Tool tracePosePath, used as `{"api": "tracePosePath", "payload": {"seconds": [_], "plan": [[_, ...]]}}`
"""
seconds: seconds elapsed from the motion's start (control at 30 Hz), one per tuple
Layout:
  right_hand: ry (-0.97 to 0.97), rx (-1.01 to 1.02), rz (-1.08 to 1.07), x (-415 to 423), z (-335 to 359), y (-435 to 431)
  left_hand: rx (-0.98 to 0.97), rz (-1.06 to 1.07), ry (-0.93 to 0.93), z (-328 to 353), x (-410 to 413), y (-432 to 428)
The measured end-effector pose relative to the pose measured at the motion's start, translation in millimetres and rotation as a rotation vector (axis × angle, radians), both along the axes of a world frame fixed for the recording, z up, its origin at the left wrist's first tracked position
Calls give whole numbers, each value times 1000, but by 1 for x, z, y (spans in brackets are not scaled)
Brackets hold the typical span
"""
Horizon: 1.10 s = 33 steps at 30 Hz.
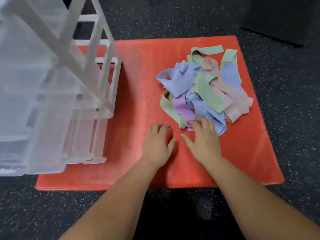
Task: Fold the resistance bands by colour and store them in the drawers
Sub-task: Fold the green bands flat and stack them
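Note:
A tangled pile of resistance bands (206,87) in green, blue, pink and purple lies on the right half of a red mat (142,80). My right hand (202,139) rests at the pile's near edge, its fingertips touching a purple band (184,108) and a green band (168,106) there. Flat on the mat just left of it lies my left hand (157,142), fingers relaxed and holding nothing. A translucent white drawer unit (43,94) stands on the mat's left side, with several drawers pulled out toward me.
The mat lies on a dark speckled floor (285,101). A dark block (284,18) stands at the back right. Bare mat stretches between the drawer unit and the pile.

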State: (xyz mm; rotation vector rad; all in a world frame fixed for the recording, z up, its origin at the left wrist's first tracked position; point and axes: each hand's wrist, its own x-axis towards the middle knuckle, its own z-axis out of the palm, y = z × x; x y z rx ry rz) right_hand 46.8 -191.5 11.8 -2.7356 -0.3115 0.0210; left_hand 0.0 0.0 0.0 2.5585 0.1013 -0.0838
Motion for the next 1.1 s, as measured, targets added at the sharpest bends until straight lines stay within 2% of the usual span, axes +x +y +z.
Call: {"api": "tracePosePath", "payload": {"seconds": [0.27,0.4,0.47,0.6,0.73,0.97,1.1], "plan": [[-347,-18,-93,8,-73,20,210,25,-312,-65,-13,-6],[-456,33,-101,2,-76,17,201,51,-292,-68,-9,-2],[-460,10,-97,-4,-77,14,149,27,-279,-67,-16,-2],[-329,-100,-51,-15,-68,6,108,-53,-290,-65,-39,3],[-261,-30,-64,-13,-49,9,105,-84,-279,-65,-48,13],[-372,-95,-141,-7,-57,26,161,-53,-329,-68,-51,9],[-444,63,-194,-2,-72,26,172,-44,-348,-70,-50,8]]}}
